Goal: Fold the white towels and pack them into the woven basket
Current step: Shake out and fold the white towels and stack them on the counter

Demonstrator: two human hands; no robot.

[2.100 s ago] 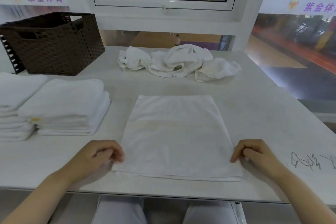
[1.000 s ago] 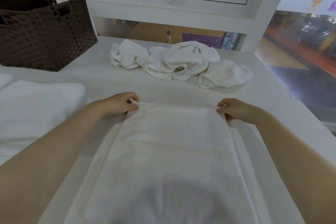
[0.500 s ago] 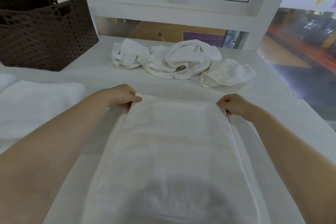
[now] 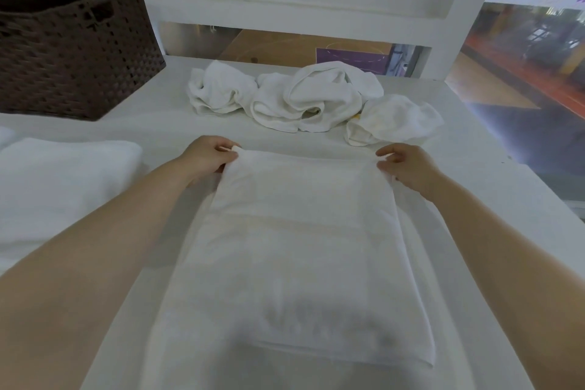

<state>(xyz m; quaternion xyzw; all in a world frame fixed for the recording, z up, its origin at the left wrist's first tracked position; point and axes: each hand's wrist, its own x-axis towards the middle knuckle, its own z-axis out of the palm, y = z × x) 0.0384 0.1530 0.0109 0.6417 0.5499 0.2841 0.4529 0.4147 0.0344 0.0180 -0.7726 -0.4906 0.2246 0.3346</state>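
1. Carried the near edge of the flat towel [image 4: 297, 247] away from the body since the earliest frame and laid it over the far edge, halving the towel; hands shifted from the near corners to the far ones.
2. Lay folded on the white table [image 4: 493, 187], on the near side of the crumpled pile [image 4: 304, 98], with the fold toward the body and the loose edges toward the pile.
3. Judged the task partly done: folded stack [image 4: 63, 180] sat left of the flat towel, well short of the woven basket [image 4: 76, 51], which stood far left of the crumpled pile at the table's back.
4. Could not tell whether the basket held any towels; interior dark from this angle.
5. Left to do, by the look of it: further folds on this towel, several crumpled towels behind it, then packing everything into the basket.
6. Left hand [image 4: 205, 155] gripped the far-left corner, fingers [image 4: 226, 149] curled and pinched onto the cloth with the thumb.
7. Right hand [image 4: 408, 165] rested at the far-right corner, fingers [image 4: 384, 152] loosely curled and slightly apart, tips touching the edge; firm pinch or mere touch could not be told.
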